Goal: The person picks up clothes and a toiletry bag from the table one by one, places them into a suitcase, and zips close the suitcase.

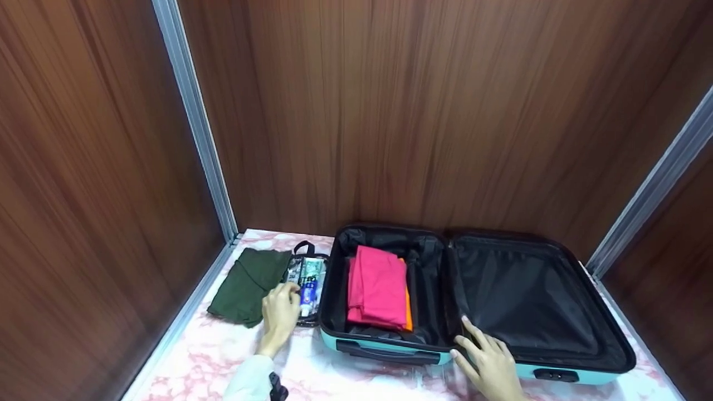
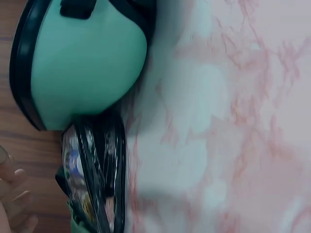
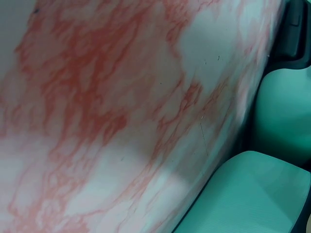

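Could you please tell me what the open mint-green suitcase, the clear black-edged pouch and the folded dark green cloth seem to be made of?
The mint-green suitcase: probably smooth, satin hard plastic, judging by its evenly curved shell. The clear pouch: likely glossy plastic film, given the highlights and contents showing through. The dark green cloth: matte fabric, softly creased; fibre unclear.

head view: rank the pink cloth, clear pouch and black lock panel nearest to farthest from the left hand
From the left hand:
1. Clear pouch, just to its right
2. Pink cloth, farther right, in the left half of the suitcase
3. Black lock panel, far right, on the other half's front
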A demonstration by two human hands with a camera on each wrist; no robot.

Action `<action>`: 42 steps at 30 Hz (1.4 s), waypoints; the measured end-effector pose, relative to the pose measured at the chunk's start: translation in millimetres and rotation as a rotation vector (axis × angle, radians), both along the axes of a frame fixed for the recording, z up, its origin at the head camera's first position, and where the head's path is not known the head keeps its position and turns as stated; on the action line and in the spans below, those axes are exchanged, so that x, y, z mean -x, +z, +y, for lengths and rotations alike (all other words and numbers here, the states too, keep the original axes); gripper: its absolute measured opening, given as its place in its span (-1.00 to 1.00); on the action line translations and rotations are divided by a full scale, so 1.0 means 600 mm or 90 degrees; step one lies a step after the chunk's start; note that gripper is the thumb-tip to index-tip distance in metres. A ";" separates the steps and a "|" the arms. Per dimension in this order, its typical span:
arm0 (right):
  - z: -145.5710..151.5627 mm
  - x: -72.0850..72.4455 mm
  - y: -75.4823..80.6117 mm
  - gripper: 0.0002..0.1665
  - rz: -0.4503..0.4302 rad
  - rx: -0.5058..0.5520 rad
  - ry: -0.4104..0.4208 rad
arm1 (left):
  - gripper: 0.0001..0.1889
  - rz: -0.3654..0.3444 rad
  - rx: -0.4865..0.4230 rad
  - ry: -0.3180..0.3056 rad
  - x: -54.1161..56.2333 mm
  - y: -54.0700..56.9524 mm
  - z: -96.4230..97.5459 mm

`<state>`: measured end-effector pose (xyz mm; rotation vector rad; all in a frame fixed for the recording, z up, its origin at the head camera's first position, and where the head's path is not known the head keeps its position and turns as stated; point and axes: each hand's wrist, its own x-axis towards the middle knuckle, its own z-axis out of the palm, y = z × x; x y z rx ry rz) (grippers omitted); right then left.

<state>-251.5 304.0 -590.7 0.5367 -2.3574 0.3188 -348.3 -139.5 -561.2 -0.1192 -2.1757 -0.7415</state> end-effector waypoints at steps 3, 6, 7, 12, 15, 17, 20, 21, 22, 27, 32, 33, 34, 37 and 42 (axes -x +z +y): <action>-0.001 -0.001 0.000 -0.67 -0.011 -0.001 -0.005 | -0.91 -0.025 -0.006 0.027 -0.001 -0.003 -0.018; -0.002 -0.002 0.001 -0.67 -0.022 -0.002 -0.007 | -0.93 -0.072 -0.023 0.060 -0.002 -0.010 -0.040; -0.002 -0.003 0.002 -0.67 -0.024 -0.003 -0.007 | -0.92 -0.089 -0.029 0.074 -0.003 -0.013 -0.048; 0.000 -0.003 0.002 -0.67 -0.018 -0.004 -0.007 | -0.81 -0.193 -0.065 0.141 -0.008 -0.028 -0.089; 0.001 -0.001 0.002 -0.68 -0.011 -0.004 -0.010 | -0.66 -0.253 -0.088 0.179 -0.011 -0.033 -0.111; 0.002 -0.001 0.001 -0.68 -0.009 -0.004 -0.011 | -0.56 -0.289 -0.107 0.204 -0.011 -0.036 -0.123; 0.001 0.000 0.001 -0.67 -0.012 -0.006 -0.010 | -0.43 -0.332 -0.134 0.241 -0.015 -0.042 -0.139; 0.001 -0.001 0.001 -0.67 -0.014 -0.008 -0.010 | -0.40 -0.347 -0.139 0.249 -0.017 -0.044 -0.143; 0.001 -0.001 0.001 -0.67 -0.015 -0.008 -0.010 | -0.37 -0.362 -0.146 0.253 -0.018 -0.045 -0.146; 0.000 -0.002 0.001 -0.65 -0.023 -0.008 -0.010 | -0.26 -0.427 -0.165 0.235 -0.023 -0.051 -0.159; 0.000 -0.001 0.000 -0.66 -0.013 -0.004 -0.003 | -0.17 -0.443 -0.198 0.199 -0.020 -0.054 -0.166; 0.001 0.000 0.000 -0.66 -0.010 -0.005 -0.002 | -0.16 -0.438 -0.215 0.194 -0.019 -0.054 -0.167; 0.001 0.000 0.000 -0.66 -0.007 -0.007 0.000 | -0.15 -0.428 -0.236 0.192 -0.017 -0.054 -0.168; 0.002 0.001 -0.002 -0.66 -0.002 -0.009 0.003 | -0.14 -0.379 -0.308 0.180 -0.013 -0.055 -0.170; 0.002 -0.001 -0.004 -0.66 -0.005 -0.005 0.002 | -0.09 -0.298 -0.408 0.145 -0.008 -0.055 -0.169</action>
